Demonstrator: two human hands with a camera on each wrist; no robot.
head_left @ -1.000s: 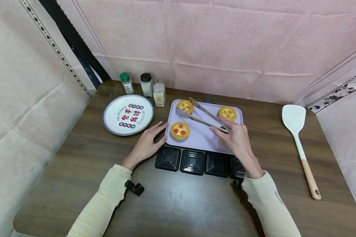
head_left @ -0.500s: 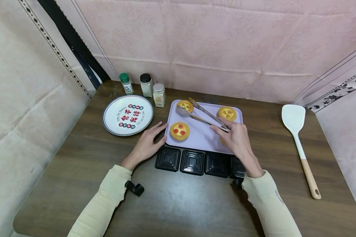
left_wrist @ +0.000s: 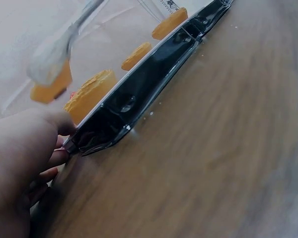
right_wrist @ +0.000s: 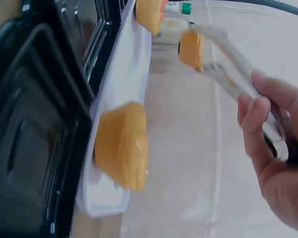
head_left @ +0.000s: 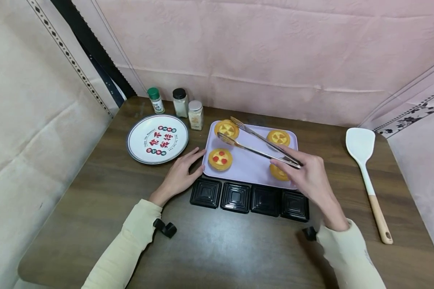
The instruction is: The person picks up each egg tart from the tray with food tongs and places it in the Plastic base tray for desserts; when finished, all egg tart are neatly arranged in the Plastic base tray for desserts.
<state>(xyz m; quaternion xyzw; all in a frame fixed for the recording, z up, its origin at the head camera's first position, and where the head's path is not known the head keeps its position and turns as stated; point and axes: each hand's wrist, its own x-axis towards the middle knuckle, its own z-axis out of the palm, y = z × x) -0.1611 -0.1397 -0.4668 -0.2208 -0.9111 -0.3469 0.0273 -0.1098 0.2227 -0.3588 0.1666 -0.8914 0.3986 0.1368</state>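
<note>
Tongs in hand: Seen from the head view, a person's right grip (head_left: 309, 172) curls round a pair of long silver metal tongs (head_left: 259, 137) above the counter (head_left: 217, 249).
Lifted tart: A round golden tart with a pale segmented top (head_left: 226, 128) sits between the tong ends, over the far left of a pale lilac rectangular tray (head_left: 253, 168).
On the tray: A round golden tart with red dots (head_left: 220, 159) and two more yellow tarts (head_left: 278, 137).
Left edge: The left grip (head_left: 179, 174), fingers loosely extended and grasping nothing, rests against the tray.
Near side: Four ridged square black moulds (head_left: 235, 197) line the tray.
Counter left: A round white plate with red lettering (head_left: 137, 136) lies before three small capped seasoning jars (head_left: 180, 102).
Counter right: A white spatula with a wooden handle (head_left: 365, 176).
Left wrist view: Fingers meet the tray's corner beside black plastic; the blurred tongs and tart hang beyond.
Right wrist view: Thumb and fingers pinch the tongs, whose jaws flank the tart, clear of the tray.
</note>
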